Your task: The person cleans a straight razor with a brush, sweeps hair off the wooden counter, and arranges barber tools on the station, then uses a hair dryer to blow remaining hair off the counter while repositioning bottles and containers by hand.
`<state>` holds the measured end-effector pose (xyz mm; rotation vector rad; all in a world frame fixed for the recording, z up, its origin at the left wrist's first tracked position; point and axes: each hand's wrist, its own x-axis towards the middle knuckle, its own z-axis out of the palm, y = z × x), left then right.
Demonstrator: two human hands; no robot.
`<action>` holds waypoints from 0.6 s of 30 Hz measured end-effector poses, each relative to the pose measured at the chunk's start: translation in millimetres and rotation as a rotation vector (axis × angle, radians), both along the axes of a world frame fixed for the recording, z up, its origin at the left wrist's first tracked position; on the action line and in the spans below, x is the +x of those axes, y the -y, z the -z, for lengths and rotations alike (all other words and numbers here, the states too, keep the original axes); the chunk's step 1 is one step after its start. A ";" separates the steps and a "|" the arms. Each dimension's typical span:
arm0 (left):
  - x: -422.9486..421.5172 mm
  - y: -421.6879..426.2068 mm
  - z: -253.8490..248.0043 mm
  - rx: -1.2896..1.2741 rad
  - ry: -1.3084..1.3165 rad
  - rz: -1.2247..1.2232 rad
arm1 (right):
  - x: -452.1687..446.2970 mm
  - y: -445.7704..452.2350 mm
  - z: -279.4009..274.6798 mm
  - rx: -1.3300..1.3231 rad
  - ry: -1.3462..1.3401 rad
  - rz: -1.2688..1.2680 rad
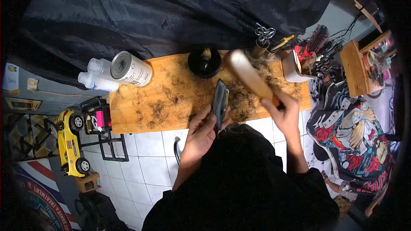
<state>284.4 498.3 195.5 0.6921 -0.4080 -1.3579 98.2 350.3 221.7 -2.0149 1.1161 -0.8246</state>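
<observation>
My left hand point(201, 132) is closed around a dark hair clipper point(220, 102), held upright at the front edge of the wooden table point(132, 107). To its right, my right hand point(284, 113) grips the handle of a brush point(250, 75), whose pale head is blurred and points up and left over the table. Dark hair clippings point(244, 100) lie scattered on the wood below both. Behind the clipper sits a round black bowl point(204, 65) with something yellowish at its top.
At the table's left stand a can point(132, 69) and clear bottles point(99, 77). Scissors point(264, 33) stand in a metal holder at the back right, beside a white container point(295, 68) and several brushes point(319, 38). A yellow toy car point(70, 143) is at the left.
</observation>
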 end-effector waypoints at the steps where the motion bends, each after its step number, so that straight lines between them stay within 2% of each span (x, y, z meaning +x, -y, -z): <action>1: -0.4 2.8 -0.7 0.010 -0.057 -0.049 | -3.1 -6.5 -2.2 0.074 0.006 -0.107; 2: 2.1 4.1 5.6 0.008 -0.057 -0.048 | -5.4 -12.2 0.0 0.120 0.040 -0.298; 4: 6.5 10.6 10.2 -0.142 -0.259 0.014 | 0.0 -26.0 -3.9 -0.092 0.026 -0.532; 5: -0.7 9.1 7.8 0.113 -0.076 -0.084 | -0.7 -25.4 1.6 -0.091 0.026 -0.531; 7: 2.8 0.9 26.9 0.053 -0.032 -0.075 | -1.4 -25.0 16.4 0.042 -0.089 -0.507; 8: 4.7 -3.1 34.9 -0.011 0.010 -0.066 | 1.0 -18.7 11.6 0.027 -0.044 -0.368; 10: 6.3 3.8 12.9 0.069 -0.070 -0.012 | 7.4 -3.8 8.2 0.005 -0.023 -0.113; 12: 4.2 7.5 2.3 0.051 -0.097 0.005 | 9.0 -0.6 3.5 0.087 0.027 -0.012; 13: 1.9 9.0 4.1 0.075 -0.077 -0.037 | 10.1 1.6 0.4 0.168 0.079 0.082; 14: 4.0 8.1 16.1 0.073 -0.079 -0.046 | 7.5 0.5 -1.9 0.167 0.076 0.074; 16: 9.9 5.6 41.9 -0.090 -0.166 -0.025 | -3.5 -10.1 -6.8 0.066 0.046 -0.368; 17: 10.9 0.3 42.0 0.173 -0.183 -0.044 | -5.7 -16.3 -12.1 0.052 -0.028 -0.468; 18: 5.9 13.6 22.6 0.024 -0.137 -0.065 | -0.9 -16.9 -10.1 -0.110 0.037 -0.552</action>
